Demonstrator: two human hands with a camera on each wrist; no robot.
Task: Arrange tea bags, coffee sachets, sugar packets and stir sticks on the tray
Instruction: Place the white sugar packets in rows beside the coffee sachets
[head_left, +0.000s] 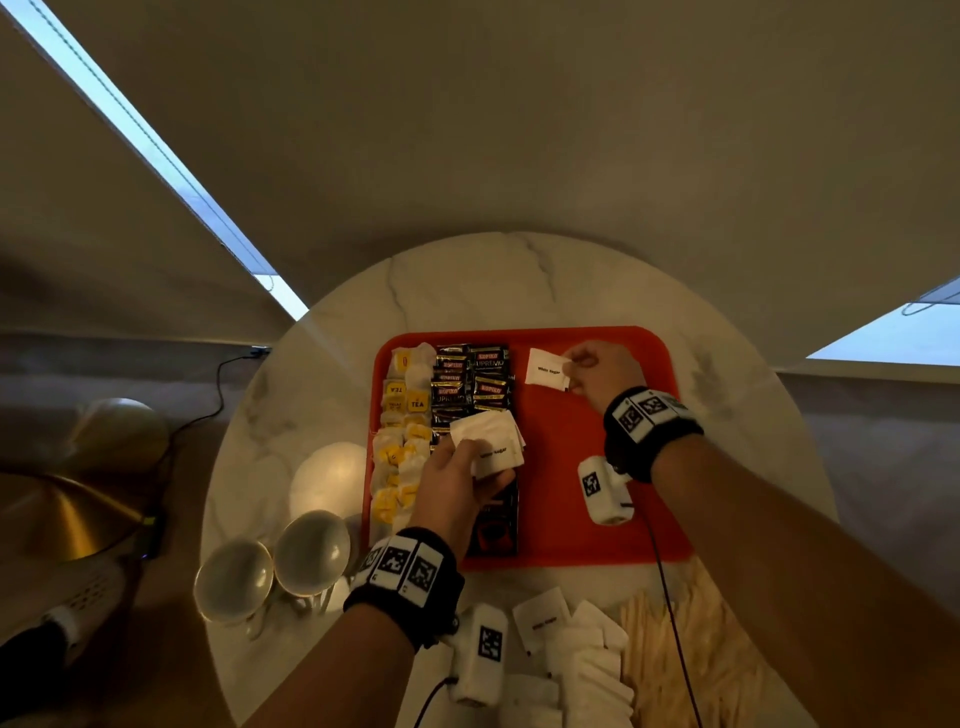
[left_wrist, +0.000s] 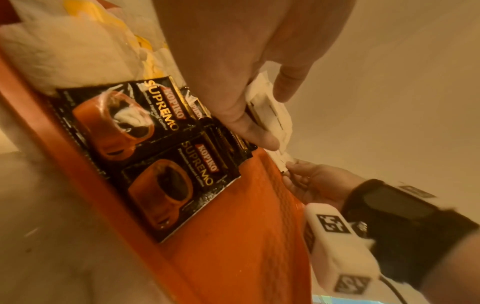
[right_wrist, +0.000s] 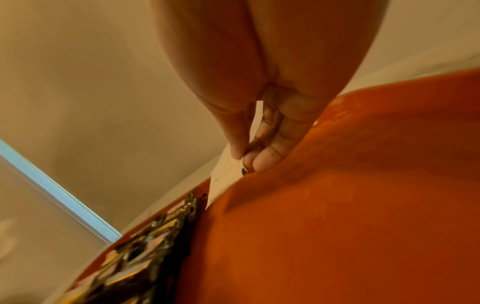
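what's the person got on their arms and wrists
Both forearms are bare, no sleeves. The left hand and right hand each sit ahead of a black wrist strap carrying white tiles with black square-pattern markers. A white boxy module with the same kind of marker hangs by each wrist, trailing a thin black cable.

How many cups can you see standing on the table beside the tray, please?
2. Both stand on the marble table off the red tray's near left corner: one cup nearest the table edge, the other cup beside it, closer to the tray.

Sugar packet (right_wrist: 225, 174) between fingers (right_wrist: 262, 162)
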